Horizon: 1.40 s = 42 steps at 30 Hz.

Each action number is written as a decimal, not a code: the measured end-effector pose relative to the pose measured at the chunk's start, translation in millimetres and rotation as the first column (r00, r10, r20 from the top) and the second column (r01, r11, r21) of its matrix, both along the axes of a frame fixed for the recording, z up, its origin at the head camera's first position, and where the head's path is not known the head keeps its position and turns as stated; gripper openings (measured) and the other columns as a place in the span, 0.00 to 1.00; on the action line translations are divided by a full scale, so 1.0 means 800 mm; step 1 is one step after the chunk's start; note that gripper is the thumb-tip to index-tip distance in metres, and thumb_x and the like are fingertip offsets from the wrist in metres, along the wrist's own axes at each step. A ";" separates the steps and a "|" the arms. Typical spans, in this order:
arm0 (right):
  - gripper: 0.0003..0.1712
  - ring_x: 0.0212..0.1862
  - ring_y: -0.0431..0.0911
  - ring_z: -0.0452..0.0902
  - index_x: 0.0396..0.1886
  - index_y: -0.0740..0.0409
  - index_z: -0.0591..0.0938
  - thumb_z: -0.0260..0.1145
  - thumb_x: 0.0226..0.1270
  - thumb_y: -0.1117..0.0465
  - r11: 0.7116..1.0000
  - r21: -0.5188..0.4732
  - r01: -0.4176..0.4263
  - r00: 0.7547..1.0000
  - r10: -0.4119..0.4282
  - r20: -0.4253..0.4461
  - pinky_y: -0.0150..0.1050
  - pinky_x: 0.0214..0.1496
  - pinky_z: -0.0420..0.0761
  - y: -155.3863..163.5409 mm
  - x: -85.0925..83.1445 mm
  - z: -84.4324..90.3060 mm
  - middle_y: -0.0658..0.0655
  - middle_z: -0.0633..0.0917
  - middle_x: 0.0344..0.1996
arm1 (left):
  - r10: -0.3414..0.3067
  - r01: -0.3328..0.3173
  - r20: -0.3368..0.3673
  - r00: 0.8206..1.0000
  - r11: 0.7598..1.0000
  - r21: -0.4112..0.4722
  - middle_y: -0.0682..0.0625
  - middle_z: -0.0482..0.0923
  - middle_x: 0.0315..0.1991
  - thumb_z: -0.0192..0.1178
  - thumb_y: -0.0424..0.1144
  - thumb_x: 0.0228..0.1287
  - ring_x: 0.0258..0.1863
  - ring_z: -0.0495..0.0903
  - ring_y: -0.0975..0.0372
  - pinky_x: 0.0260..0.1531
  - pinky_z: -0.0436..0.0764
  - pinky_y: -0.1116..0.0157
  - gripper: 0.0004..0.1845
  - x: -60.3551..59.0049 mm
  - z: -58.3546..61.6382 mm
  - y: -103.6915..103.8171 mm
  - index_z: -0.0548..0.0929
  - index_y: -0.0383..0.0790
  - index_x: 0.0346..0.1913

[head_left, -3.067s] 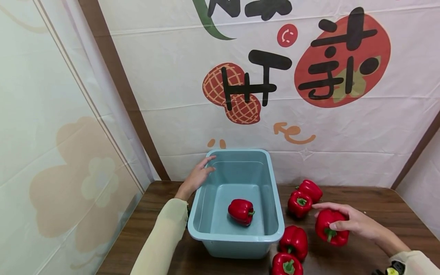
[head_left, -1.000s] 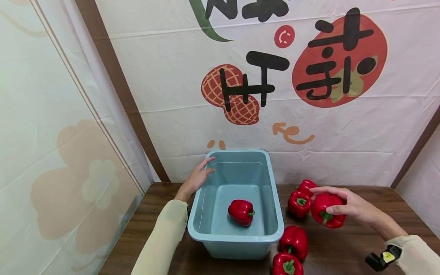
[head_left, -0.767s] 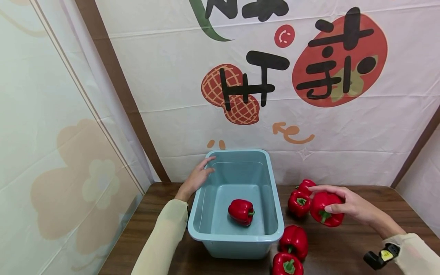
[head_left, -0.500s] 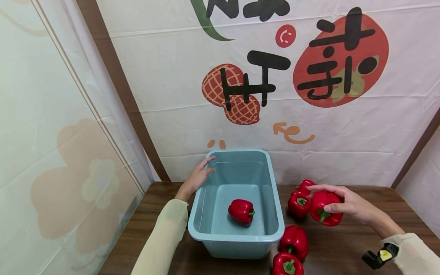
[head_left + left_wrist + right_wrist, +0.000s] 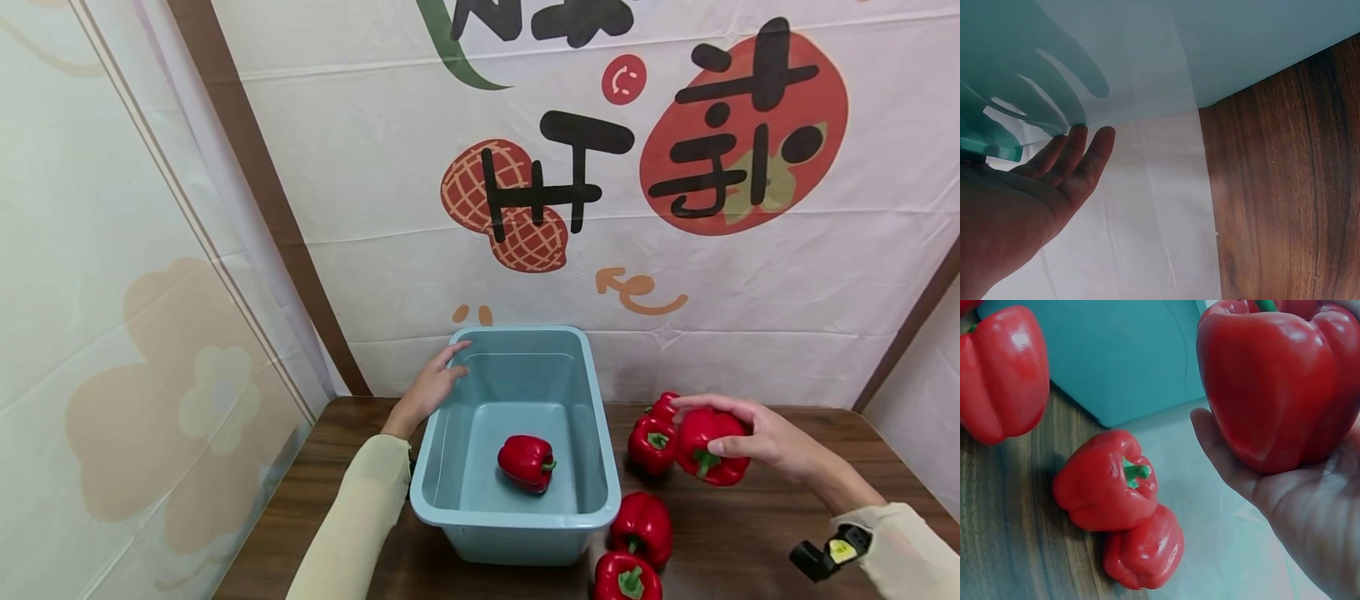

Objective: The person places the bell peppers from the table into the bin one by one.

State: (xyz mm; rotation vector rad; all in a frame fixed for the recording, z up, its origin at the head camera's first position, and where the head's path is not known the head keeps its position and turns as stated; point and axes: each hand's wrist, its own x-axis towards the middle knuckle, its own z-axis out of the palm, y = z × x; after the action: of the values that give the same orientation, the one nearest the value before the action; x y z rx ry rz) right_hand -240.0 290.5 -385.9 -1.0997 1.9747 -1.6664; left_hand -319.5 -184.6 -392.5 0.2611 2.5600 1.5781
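Note:
My left hand [image 5: 431, 387] is at the left rim of a pale blue plastic tub [image 5: 525, 521], thumb and index over the rim. In the left wrist view its other fingers [image 5: 1088, 165] lie against the outer wall. One red bell pepper [image 5: 527, 462] lies on its side inside the tub. To the right of the tub my right hand [image 5: 780, 442] holds another red bell pepper [image 5: 1272, 387] above the table, thumb on the near side by the green stem. Just left of it sit two red bell peppers, one in front [image 5: 652, 444] and one behind [image 5: 664, 407].
Two more red bell peppers, one farther back [image 5: 642, 527] and one nearer [image 5: 628, 577], lie beside the tub's near right corner. The wooden table [image 5: 750, 558] ends at a printed white cloth backdrop [image 5: 375, 275]. Another cloth [image 5: 112, 333] hangs on the left.
Compared with 3.1 s ago, my right hand and its bell pepper are higher and a little farther left, overlapping the rear bell pepper in view. My left hand stays at the rim.

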 end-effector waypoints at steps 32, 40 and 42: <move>0.33 0.55 0.47 0.78 0.72 0.61 0.65 0.53 0.66 0.74 1.000 0.015 0.007 0.999 -0.007 -0.045 0.49 0.45 0.86 -0.012 -0.008 0.026 0.53 0.75 0.62 | 0.003 -0.003 -0.006 1.000 1.000 -0.007 0.44 0.48 0.79 0.46 0.43 0.74 0.69 0.62 0.42 0.64 0.65 0.36 0.29 0.003 0.001 -0.001 0.61 0.52 0.76; 0.34 0.56 0.47 0.77 0.72 0.61 0.65 0.53 0.65 0.75 1.000 0.002 -0.008 0.999 0.008 -0.043 0.49 0.45 0.86 -0.015 -0.011 0.030 0.52 0.75 0.63 | 0.002 -0.002 -0.005 1.000 1.000 -0.012 0.45 0.48 0.79 0.46 0.44 0.74 0.69 0.62 0.43 0.64 0.64 0.37 0.29 -0.001 -0.001 -0.001 0.61 0.52 0.76; 0.33 0.56 0.47 0.78 0.72 0.62 0.65 0.53 0.65 0.75 1.000 0.006 0.002 0.999 -0.002 -0.048 0.49 0.45 0.86 -0.016 -0.011 0.031 0.51 0.75 0.63 | 0.002 -0.002 -0.002 1.000 1.000 -0.006 0.45 0.48 0.79 0.46 0.44 0.74 0.69 0.62 0.43 0.64 0.64 0.36 0.29 -0.001 -0.001 -0.001 0.61 0.52 0.76</move>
State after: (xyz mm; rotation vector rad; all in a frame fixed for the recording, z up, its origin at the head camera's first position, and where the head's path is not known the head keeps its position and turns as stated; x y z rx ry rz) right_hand -249.0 277.9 -360.8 -1.1467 2.0091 -1.6490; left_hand -320.0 -185.1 -393.1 0.2600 2.5670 1.5717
